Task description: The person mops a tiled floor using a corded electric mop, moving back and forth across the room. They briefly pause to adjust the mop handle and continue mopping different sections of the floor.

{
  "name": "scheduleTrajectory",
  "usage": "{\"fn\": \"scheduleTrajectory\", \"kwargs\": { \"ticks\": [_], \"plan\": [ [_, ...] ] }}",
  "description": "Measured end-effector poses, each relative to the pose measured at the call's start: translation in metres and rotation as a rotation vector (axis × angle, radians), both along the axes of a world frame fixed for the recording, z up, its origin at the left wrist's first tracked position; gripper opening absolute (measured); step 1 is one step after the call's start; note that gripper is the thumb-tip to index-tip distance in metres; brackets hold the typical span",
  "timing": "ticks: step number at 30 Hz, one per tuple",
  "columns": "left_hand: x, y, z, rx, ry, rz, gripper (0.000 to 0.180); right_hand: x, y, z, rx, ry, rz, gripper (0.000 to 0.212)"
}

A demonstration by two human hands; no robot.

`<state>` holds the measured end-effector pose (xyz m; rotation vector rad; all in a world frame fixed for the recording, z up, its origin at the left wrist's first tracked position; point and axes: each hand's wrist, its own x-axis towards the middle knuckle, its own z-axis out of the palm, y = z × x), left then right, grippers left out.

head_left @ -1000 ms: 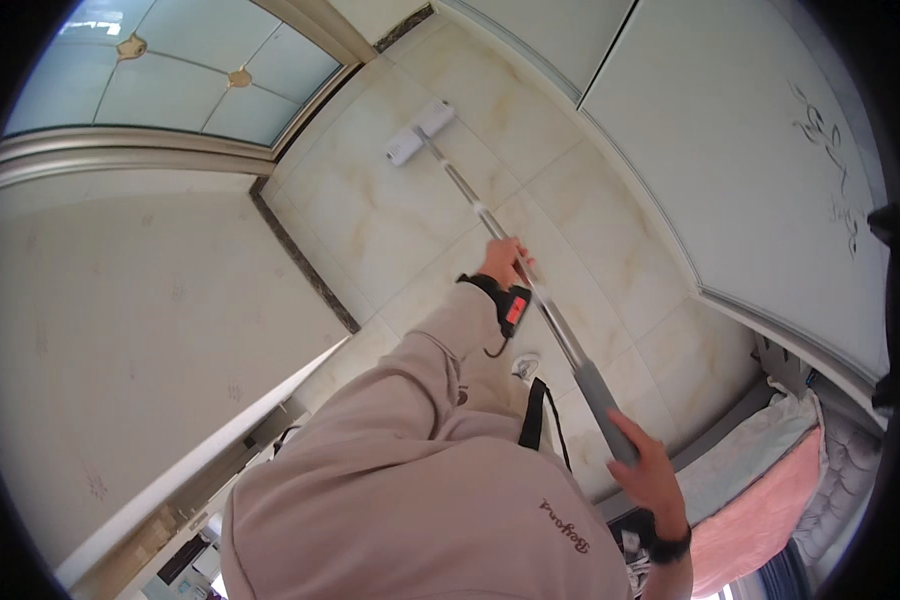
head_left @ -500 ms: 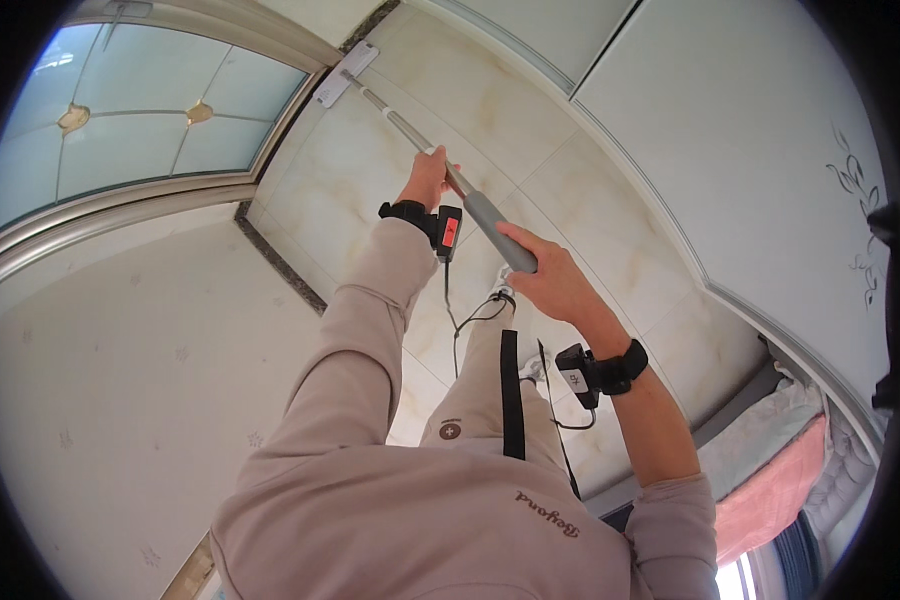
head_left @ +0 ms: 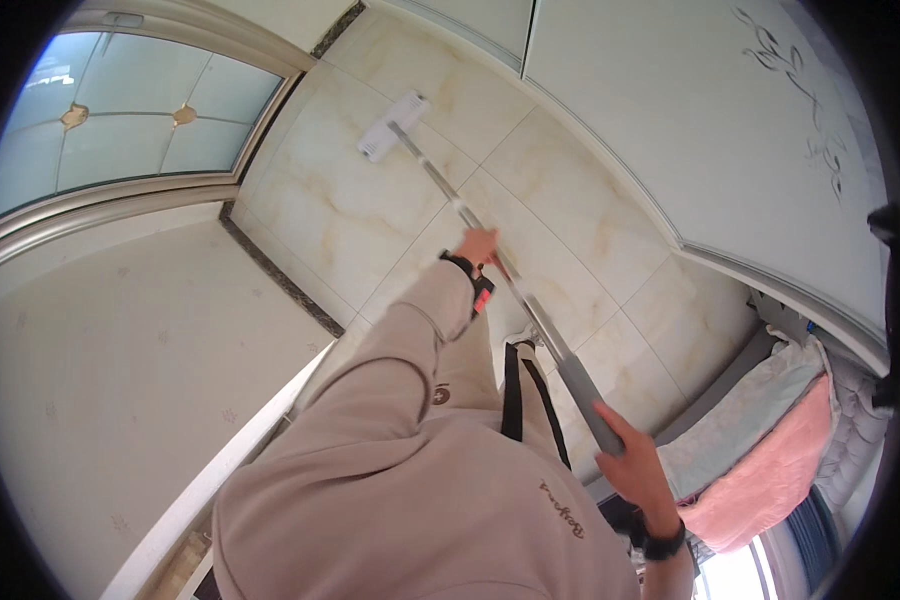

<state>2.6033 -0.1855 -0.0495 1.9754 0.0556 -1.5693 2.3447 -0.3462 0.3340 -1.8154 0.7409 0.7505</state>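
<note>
A flat mop with a long metal pole (head_left: 436,178) slants across the view from upper left to lower right. Its white rectangular head (head_left: 393,126) lies on the tiled floor, away from the door. Midway along the pole, my left hand (head_left: 478,246) is wrapped round it, slightly blurred. My right hand (head_left: 634,466) grips the grey handle sleeve (head_left: 588,396) near its lower end, close to my right side. Dark straps with small devices circle both wrists; the right device is mostly out of sight.
Marbled tiles (head_left: 345,210) cover the floor. A frosted glass door (head_left: 160,110) stands at upper left, above a patterned wall (head_left: 140,360). White sliding panels (head_left: 650,130) run along the right. At lower right is a bed with a pink cover (head_left: 765,470).
The mop head has come back from the door corner toward me. My right hand has drawn the handle down and right; my left hand has moved slightly right and nearer me.
</note>
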Motion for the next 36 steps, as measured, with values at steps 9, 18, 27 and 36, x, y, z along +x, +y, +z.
{"fn": "scheduleTrajectory", "kwargs": {
  "ticks": [9,18,27,36],
  "plan": [
    [-0.223,-0.082,0.059,-0.034,0.263,-0.035,0.039,-0.173,-0.042,0.151,-0.177,0.549,0.074,0.062],
    [-0.226,-0.108,0.067,-0.236,0.188,0.731,0.015,-0.16,-0.068,0.155,-0.165,0.538,-0.08,0.057],
    [0.063,-0.113,0.069,-0.254,0.103,1.314,0.016,0.077,-0.081,0.001,-0.069,-0.16,0.039,0.058],
    [0.272,-0.096,0.048,-0.432,-0.115,1.059,0.02,0.33,-0.071,-0.133,-0.042,-0.305,0.122,0.059]
  ]
}}
